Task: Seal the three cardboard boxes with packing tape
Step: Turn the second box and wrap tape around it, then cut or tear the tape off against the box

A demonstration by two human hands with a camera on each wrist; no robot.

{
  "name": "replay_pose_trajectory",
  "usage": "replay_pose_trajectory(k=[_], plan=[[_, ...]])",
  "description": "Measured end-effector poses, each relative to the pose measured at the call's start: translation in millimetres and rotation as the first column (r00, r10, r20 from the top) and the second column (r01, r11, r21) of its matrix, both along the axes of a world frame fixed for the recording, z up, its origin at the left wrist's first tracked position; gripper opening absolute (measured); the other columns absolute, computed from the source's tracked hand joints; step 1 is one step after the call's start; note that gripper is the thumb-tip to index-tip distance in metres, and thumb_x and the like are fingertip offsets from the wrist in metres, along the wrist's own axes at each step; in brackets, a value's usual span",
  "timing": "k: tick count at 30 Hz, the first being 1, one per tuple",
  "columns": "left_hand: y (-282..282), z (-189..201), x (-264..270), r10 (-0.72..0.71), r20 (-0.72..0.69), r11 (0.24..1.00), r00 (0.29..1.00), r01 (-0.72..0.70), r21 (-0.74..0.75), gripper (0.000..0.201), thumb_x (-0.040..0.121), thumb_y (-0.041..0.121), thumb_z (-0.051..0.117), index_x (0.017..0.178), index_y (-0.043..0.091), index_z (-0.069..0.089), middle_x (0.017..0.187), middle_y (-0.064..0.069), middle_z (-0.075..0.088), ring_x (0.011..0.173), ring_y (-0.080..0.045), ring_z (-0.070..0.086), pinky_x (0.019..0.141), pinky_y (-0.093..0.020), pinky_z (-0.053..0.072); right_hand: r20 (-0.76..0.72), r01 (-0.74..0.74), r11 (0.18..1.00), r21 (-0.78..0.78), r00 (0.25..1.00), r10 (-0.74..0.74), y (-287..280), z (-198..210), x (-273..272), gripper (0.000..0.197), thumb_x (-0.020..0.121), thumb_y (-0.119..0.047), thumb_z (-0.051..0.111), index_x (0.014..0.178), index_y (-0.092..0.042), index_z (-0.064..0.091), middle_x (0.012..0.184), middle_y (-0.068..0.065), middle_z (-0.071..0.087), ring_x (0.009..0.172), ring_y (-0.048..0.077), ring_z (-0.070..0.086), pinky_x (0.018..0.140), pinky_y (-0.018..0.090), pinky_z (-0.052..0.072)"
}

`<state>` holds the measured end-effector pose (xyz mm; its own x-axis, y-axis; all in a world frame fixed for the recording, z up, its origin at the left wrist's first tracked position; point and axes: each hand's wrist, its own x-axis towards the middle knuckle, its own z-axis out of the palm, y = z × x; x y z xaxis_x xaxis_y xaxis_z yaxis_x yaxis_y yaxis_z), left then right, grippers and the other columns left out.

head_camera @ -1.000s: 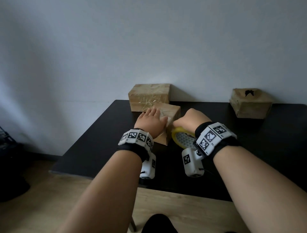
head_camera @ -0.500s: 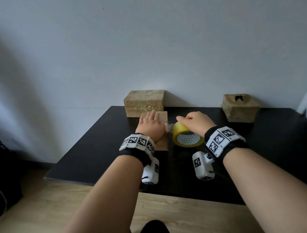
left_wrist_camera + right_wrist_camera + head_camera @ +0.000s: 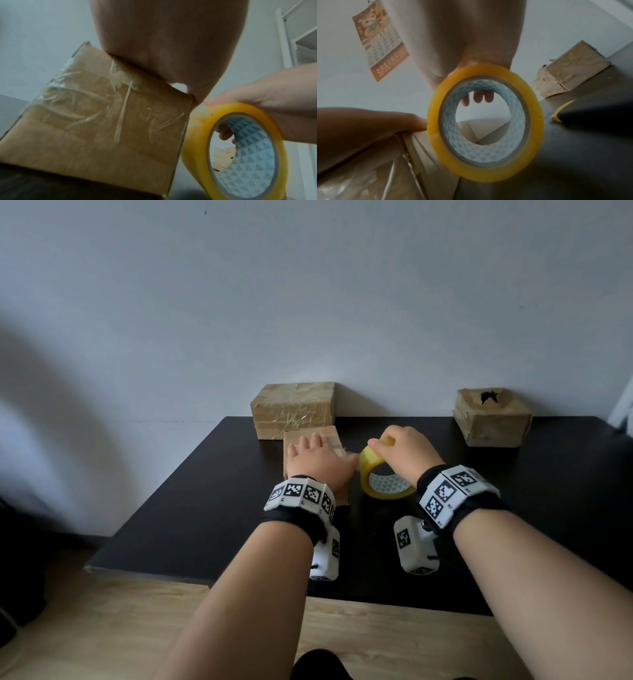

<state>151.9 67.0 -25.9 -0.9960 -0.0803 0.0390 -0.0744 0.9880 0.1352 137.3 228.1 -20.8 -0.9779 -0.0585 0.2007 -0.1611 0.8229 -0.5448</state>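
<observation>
Left hand [image 3: 317, 462]: flat, fingers straight, pressing the near box [image 3: 96, 121] top on the counter [image 3: 212, 508]. Keep it down so the strip end stays stuck.
Right hand [image 3: 406, 451]: gripping the tape [image 3: 383, 479] just beside the box's right edge. Pull level and taut, then down the side.
Far: two boxes by the wall, left [image 3: 293, 409], right [image 3: 491, 416].

black wristbands [image 3: 291, 517], checkered white marker blocks [image 3: 455, 491]

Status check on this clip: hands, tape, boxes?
Left hand flat on the near box. Right hand grips the tape roll beside it. Two more boxes along the wall. Nothing in the way.
</observation>
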Motion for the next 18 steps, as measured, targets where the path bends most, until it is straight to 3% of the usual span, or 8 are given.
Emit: replay_pose_trajectory(k=[4, 8, 13, 16, 18], plan=[[10, -1, 4, 0.052, 0.005, 0.999, 0.999, -0.052, -0.009, 0.076, 0.094, 0.052, 0.023, 0.154, 0.009, 0.005, 0.162, -0.006, 0.004, 0.149, -0.026, -0.001, 0.120, -0.046, 0.000, 0.007, 0.002, 0.992, -0.124, 1.000, -0.001, 1, -5, 4, 0.042, 0.102, -0.049, 0.040, 0.116, -0.015, 0.061, 0.119, 0.011, 0.055, 0.114, 0.030, 0.053, 0.098, 0.043, 0.044], [16, 0, 4, 0.065, 0.022, 0.997, 0.998, -0.064, -0.043, 0.073, 0.096, 0.047, 0.023, 0.154, 0.008, 0.003, 0.162, -0.008, 0.002, 0.148, -0.029, -0.002, 0.119, -0.048, 0.000, -0.047, 0.108, 0.958, -0.264, 0.991, -0.125, 16, -6, 10, 0.036, 0.103, -0.035, 0.041, 0.127, -0.014, 0.060, 0.127, 0.014, 0.055, 0.119, 0.034, 0.054, 0.101, 0.044, 0.044], [21, 2, 2, 0.093, 0.030, 0.992, 0.995, -0.090, -0.083, 0.070, 0.096, 0.042, 0.023, 0.154, 0.007, 0.003, 0.162, -0.010, 0.001, 0.148, -0.032, -0.002, 0.119, -0.050, 0.002, 0.150, 0.302, 0.952, -0.046, 0.944, -0.293, 58, -9, 20, 0.043, 0.098, -0.020, 0.046, 0.139, -0.010, 0.049, 0.139, 0.016, 0.052, 0.124, 0.036, 0.053, 0.102, 0.044, 0.046], [20, -1, 2, 0.092, 0.011, 0.991, 0.996, -0.090, -0.098, 0.071, 0.096, 0.043, 0.024, 0.154, 0.006, 0.004, 0.162, -0.010, 0.002, 0.148, -0.031, -0.001, 0.119, -0.050, 0.002, 0.259, 0.325, 0.941, 0.095, 0.905, -0.339, 74, -19, 28, 0.053, 0.094, -0.028, 0.059, 0.141, -0.008, 0.049, 0.142, 0.017, 0.050, 0.127, 0.036, 0.050, 0.104, 0.044, 0.046], [19, -2, 3, 0.088, 0.003, 0.991, 0.996, -0.087, -0.103, 0.072, 0.096, 0.045, 0.024, 0.154, 0.007, 0.004, 0.162, -0.010, 0.002, 0.148, -0.031, 0.000, 0.119, -0.049, 0.002, 0.306, 0.315, 0.937, 0.149, 0.887, -0.346, 79, -24, 31, 0.054, 0.090, -0.032, 0.068, 0.134, -0.006, 0.054, 0.135, 0.016, 0.056, 0.121, 0.034, 0.056, 0.097, 0.039, 0.049]])
